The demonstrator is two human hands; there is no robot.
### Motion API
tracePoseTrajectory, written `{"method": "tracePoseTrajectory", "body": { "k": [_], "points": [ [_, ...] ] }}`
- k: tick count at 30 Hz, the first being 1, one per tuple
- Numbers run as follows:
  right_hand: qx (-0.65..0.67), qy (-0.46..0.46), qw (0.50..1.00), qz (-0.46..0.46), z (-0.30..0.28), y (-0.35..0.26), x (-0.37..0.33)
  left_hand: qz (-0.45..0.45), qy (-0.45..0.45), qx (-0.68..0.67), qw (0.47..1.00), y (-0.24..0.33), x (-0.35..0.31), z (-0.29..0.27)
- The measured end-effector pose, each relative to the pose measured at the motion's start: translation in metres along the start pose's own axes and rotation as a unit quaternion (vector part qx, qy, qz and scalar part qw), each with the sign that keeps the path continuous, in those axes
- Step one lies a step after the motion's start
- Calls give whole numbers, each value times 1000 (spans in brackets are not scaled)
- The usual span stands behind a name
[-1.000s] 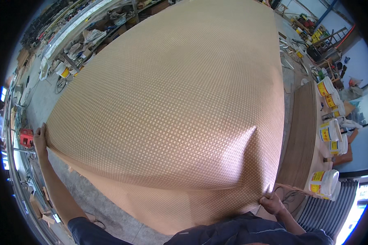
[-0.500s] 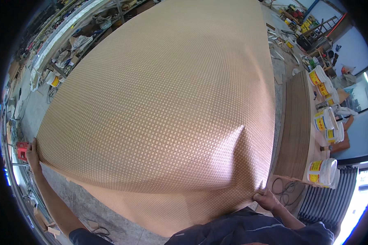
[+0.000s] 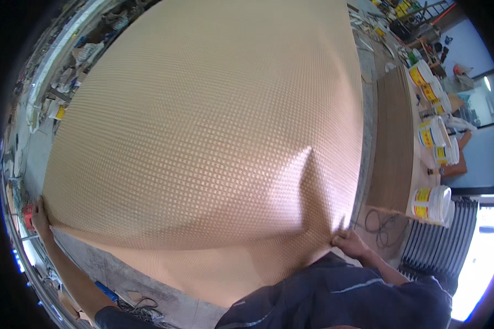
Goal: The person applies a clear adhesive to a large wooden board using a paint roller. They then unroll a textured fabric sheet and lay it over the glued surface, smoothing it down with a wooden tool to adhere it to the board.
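Note:
A large beige sheet (image 3: 203,126) with a woven-looking pattern stretches away from me and fills the middle of the view. My left hand (image 3: 40,215) grips its near left corner, arm stretched far out. At the near right corner, close to my body, my right hand (image 3: 350,243) is closed on the edge. A sharp crease rises in the sheet just beyond the right hand, and the near part sags in a fold that hangs toward me. Whatever holds the sheet up underneath is hidden.
On the right, several white buckets (image 3: 431,204) with yellow labels stand beside a stack of brown boards (image 3: 391,142). Coiled cable (image 3: 381,227) lies near a dark ribbed panel (image 3: 440,241). A cluttered shelf (image 3: 88,49) runs along the left; a red object (image 3: 28,216) is by my left hand.
The sheet's near edge and my right hand sit a little higher and further left in the view, partly because the view has shifted. Both hands keep their grip, and the crease remains.

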State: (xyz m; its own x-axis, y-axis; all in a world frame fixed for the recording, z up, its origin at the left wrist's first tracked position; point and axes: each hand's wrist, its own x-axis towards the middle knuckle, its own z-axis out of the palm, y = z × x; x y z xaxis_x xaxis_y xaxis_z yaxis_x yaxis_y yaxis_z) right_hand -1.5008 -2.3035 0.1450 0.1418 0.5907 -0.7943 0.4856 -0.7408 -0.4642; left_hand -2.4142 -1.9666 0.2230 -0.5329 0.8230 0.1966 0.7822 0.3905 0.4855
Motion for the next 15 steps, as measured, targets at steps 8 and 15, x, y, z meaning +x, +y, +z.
{"method": "tracePoseTrajectory", "body": {
  "k": [8, 15],
  "points": [
    [154, -25, 988, -15, 21, 20, 44, 69, -42, 41, 996, -32, 1, 40],
    [108, -16, 994, -9, 37, 71, 72, 112, -56, 147, 981, -67, 8, 74]
  ]
}}
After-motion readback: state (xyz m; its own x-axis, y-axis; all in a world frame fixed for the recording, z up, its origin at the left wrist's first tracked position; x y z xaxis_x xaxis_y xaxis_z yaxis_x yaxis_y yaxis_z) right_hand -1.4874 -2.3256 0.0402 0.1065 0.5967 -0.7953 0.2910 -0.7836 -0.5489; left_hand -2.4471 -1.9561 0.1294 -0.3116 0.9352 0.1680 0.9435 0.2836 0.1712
